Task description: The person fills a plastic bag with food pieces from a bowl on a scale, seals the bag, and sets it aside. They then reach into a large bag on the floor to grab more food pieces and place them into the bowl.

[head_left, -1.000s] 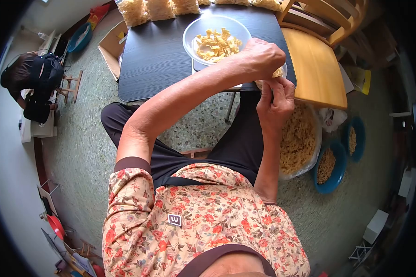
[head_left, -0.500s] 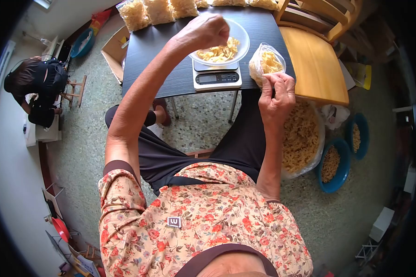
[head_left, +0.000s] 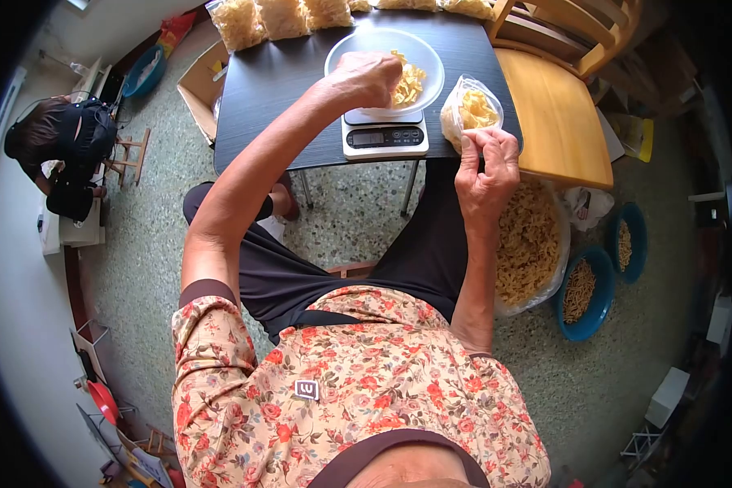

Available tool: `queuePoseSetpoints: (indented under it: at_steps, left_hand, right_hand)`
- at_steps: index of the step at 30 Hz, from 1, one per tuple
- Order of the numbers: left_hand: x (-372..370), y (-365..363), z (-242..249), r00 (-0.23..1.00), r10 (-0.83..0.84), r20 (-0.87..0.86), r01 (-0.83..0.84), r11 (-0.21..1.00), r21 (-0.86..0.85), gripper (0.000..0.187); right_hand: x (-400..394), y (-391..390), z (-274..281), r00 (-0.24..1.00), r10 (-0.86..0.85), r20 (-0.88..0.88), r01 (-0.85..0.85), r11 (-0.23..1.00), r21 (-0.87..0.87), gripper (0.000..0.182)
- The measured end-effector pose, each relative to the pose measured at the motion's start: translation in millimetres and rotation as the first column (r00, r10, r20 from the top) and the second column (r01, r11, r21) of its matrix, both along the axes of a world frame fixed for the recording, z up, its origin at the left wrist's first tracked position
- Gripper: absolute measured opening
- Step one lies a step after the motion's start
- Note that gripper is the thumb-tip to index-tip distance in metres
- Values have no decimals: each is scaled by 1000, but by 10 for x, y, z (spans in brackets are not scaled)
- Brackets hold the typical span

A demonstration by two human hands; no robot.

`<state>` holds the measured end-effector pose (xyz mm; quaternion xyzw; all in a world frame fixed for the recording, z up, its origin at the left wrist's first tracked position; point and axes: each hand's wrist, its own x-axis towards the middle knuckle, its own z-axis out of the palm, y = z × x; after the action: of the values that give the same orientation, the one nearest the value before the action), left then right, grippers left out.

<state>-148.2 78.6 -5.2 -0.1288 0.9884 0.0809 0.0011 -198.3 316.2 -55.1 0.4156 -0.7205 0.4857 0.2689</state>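
My left hand (head_left: 369, 80) is closed, low over the clear plastic bowl (head_left: 433, 61), beside the yellow dried pieces (head_left: 410, 84) in it; its fingertips and anything in them are hidden. Under the bowl is a white and black digital scale (head_left: 385, 140), near the edge of the dark table (head_left: 272, 98). To the right stands an open clear bag (head_left: 450, 118) partly filled with similar pieces. My right hand (head_left: 485, 159) pinches the near rim of this bag between thumb and fingers.
Filled bags (head_left: 281, 18) line the table's far edge. A wooden chair (head_left: 557, 114) adjoins it on the right. Below are a large lined container of dried pieces (head_left: 530, 244) and two blue basins (head_left: 591, 324) (head_left: 644, 244). At the far left a person (head_left: 67, 150) bends over.
My left hand has come down from above the bowl's far left side to low over its contents. My right hand stays at the bag's rim.
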Motion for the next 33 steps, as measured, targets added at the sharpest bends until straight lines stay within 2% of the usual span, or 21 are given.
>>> queuePoseSetpoints:
  at_steps: [3,5,8,9,10,12,13,14,16,17,19,20,22,26,28,30,31,33]
  left_hand:
    - [-8,-66,-42,998,-16,-53,17,1000,11,13]
    - [27,-130,9,992,10,-123,8,989,148,13]
    - [79,-260,126,992,-5,-125,35,970,240,18]
    - [100,-313,175,997,22,-74,3,946,323,21]
    - [160,-303,234,987,95,-129,-19,868,496,20]
    - [200,-385,270,969,161,-189,-7,778,628,23]
    - [206,-480,224,955,185,-231,44,683,729,21]
    - [201,-587,212,962,194,-192,35,608,793,23]
    - [215,-667,189,934,283,-217,59,478,877,23]
    - [220,-678,206,935,279,-220,63,481,875,23]
    - [240,-628,256,958,239,-160,125,153,980,27]
    - [229,-556,287,960,231,-158,126,149,981,27]
    - [158,-338,348,973,152,-175,168,59,984,25]
    - [-73,182,437,975,-25,-221,218,302,928,27]
    - [-161,411,425,987,-41,-156,143,667,731,26]
    - [-246,582,427,989,-56,-139,122,841,527,28]
    - [-258,641,392,958,-99,-270,205,895,397,29]
    - [-305,685,354,940,-102,-324,235,885,403,27]
  right_hand:
    - [2,-14,2,1000,7,-3,-7,1000,3,9]
    - [-4,-13,12,1000,6,0,-6,1000,-1,9]
    - [-6,-1,22,1000,6,7,-6,1000,-3,9]
    - [-6,-1,26,1000,7,9,-7,1000,0,9]
    - [-2,-5,35,1000,6,8,-6,1000,-5,9]
    - [19,-2,54,1000,5,1,-5,1000,10,9]
    - [26,-2,64,1000,2,0,-2,1000,6,9]
    - [34,-5,76,1000,10,10,-10,1000,5,9]
    - [49,-4,97,1000,14,19,-14,1000,0,9]
    - [54,-3,102,1000,13,23,-13,1000,2,9]
    - [45,-18,91,1000,4,27,-5,1000,3,9]
    - [36,-32,72,1000,6,19,-6,1000,-9,9]
    - [28,-36,50,1000,-5,14,5,1000,-9,9]
    - [36,-60,23,1000,17,20,-17,1000,-2,8]
    - [47,-75,20,1000,9,12,-9,1000,-15,8]
    - [46,-70,30,1000,14,24,-13,1000,-15,8]
    - [43,-57,47,999,20,34,-19,1000,-17,8]
    - [8,-39,79,999,24,35,-24,999,-22,8]
